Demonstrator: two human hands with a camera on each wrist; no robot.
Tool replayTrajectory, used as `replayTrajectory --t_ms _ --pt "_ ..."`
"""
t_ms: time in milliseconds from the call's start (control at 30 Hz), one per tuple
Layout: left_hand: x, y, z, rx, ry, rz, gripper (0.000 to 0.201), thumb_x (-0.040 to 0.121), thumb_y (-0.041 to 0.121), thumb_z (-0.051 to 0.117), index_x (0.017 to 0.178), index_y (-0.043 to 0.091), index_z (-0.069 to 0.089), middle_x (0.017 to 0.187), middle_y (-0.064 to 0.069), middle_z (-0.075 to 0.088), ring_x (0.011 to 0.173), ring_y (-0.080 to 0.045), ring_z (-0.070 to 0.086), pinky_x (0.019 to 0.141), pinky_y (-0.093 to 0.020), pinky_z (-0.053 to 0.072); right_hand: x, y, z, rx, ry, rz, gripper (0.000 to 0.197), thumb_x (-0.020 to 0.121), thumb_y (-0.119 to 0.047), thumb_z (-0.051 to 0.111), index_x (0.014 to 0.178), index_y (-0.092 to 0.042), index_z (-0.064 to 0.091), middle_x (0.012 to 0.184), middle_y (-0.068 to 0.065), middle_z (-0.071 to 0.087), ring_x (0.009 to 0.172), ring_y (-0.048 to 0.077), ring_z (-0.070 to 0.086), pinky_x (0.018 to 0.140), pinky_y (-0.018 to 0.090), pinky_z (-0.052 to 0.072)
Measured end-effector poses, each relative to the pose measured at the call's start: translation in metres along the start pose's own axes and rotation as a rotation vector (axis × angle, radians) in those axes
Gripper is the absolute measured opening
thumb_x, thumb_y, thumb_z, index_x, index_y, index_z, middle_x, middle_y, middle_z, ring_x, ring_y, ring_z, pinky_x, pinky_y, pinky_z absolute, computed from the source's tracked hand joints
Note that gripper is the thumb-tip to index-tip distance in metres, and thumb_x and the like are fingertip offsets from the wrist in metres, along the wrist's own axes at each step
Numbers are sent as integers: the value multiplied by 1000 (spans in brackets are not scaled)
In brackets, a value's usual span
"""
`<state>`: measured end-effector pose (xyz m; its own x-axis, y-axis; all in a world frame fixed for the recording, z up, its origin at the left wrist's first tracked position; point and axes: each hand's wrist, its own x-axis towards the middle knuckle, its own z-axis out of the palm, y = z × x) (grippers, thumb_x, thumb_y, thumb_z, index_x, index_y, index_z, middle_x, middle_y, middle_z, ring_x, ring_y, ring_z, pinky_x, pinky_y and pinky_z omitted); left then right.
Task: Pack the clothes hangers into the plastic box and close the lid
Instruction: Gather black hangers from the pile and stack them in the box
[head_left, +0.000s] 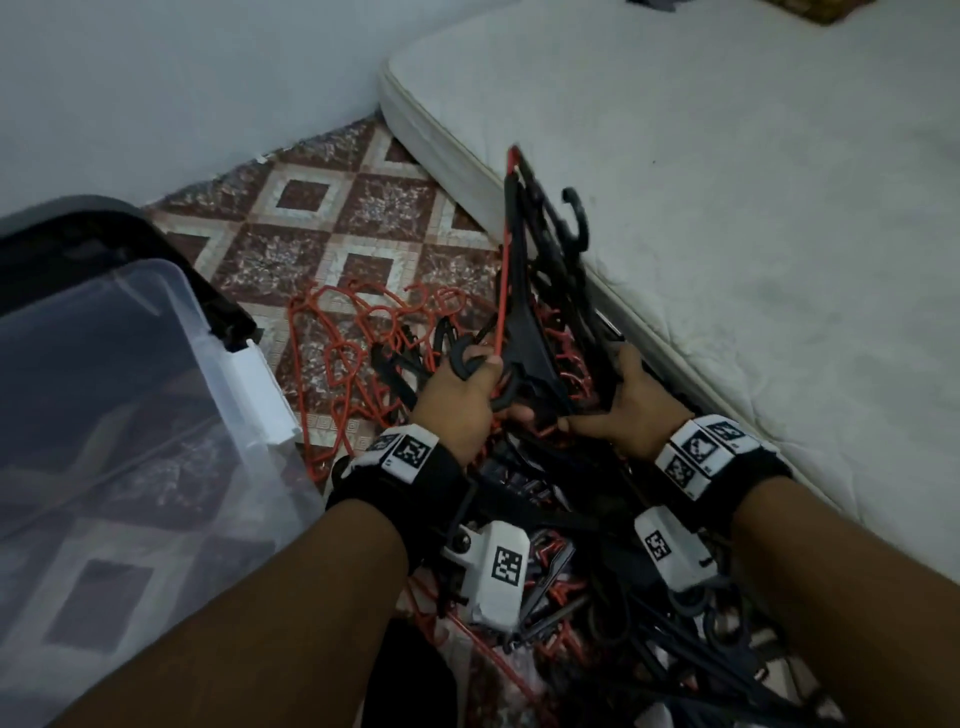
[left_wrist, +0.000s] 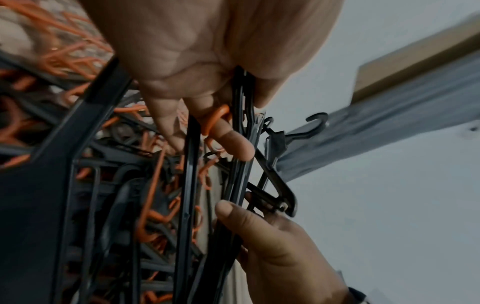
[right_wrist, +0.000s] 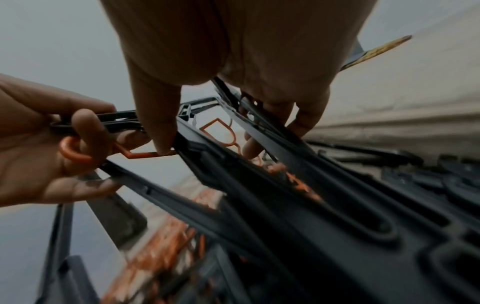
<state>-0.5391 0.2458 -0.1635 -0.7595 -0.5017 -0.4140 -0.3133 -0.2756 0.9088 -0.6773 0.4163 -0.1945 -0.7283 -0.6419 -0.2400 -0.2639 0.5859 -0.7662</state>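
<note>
— What have you got hold of?
— Your left hand (head_left: 457, 400) curls round the hooks of a black-and-red bunch of hangers (head_left: 524, 291), and your right hand (head_left: 631, 402) grips its black bars.
— Where is it?
— Raised, leaning by the mattress (head_left: 727, 208) edge, above the hanger pile (head_left: 597, 561) on the patterned floor (head_left: 311, 218).
— The plastic box (head_left: 130, 415)?
— Open, to your left, with its dark lid (head_left: 78, 234) behind.

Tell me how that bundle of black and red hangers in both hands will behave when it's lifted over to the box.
The bundle of hangers looks stiff, not floppy: flat black plastic frames. Its hooks probably snag the floor pile, dragging extras. Held by the left hand and right hand, loose ones may slide out.
</note>
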Motion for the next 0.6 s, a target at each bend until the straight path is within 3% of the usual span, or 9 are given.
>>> replayTrajectory --t_ms 100,167,233,333,433,500,600 --pt "-19 36 0 116 -35 130 21 89 48 50 96 31 61 78 -7 75 77 -24 73 85 -46 50 -14 -23 -21 -9 100 -77 97 59 -44 88 132 -25 27 119 -9 53 103 7 57 88 19 43" --pt "-34 61 0 150 -45 227 22 88 49 51 94 33 63 77 -9 75 80 -26 72 92 -51 49 -23 -42 -33 -12 173 -130 92 60 -45 88 127 -28 27 107 -17 55 89 -10 55 74 0 40" --pt "-53 88 -2 168 -68 335 16 90 47 51 91 38 64 75 -10 74 79 -27 72 92 -51 50 -32 -63 -45 -1 232 -181 91 62 -43 87 127 -29 26 101 -21 53 83 -19 54 65 -5 38" --pt "-81 129 -9 193 -111 472 13 93 41 51 99 38 61 78 -11 74 77 -29 72 90 -53 51 -48 -103 -61 -10 283 -261 88 63 -45 86 124 -31 26 102 -13 56 88 -10 60 69 7 48" --pt "-111 169 -26 176 -94 559 15 94 33 53 106 25 58 78 -11 73 74 -31 72 84 -49 54 -64 -154 -74 -22 323 -356 90 62 -51 85 126 -28 26 105 -7 55 93 9 63 77 36 58" --pt "-135 195 -44 188 -75 621 14 98 27 53 109 20 58 81 -13 73 74 -31 73 79 -42 54 -76 -194 -77 -26 343 -428 86 61 -55 82 122 -31 25 103 -5 55 90 9 64 73 38 58" --pt "-176 232 -82 203 -54 711 17 101 19 50 115 11 56 89 -20 70 74 -31 72 73 -36 55 -94 -256 -69 -9 374 -532 83 62 -57 79 118 -32 23 102 -4 54 84 5 62 66 28 56"
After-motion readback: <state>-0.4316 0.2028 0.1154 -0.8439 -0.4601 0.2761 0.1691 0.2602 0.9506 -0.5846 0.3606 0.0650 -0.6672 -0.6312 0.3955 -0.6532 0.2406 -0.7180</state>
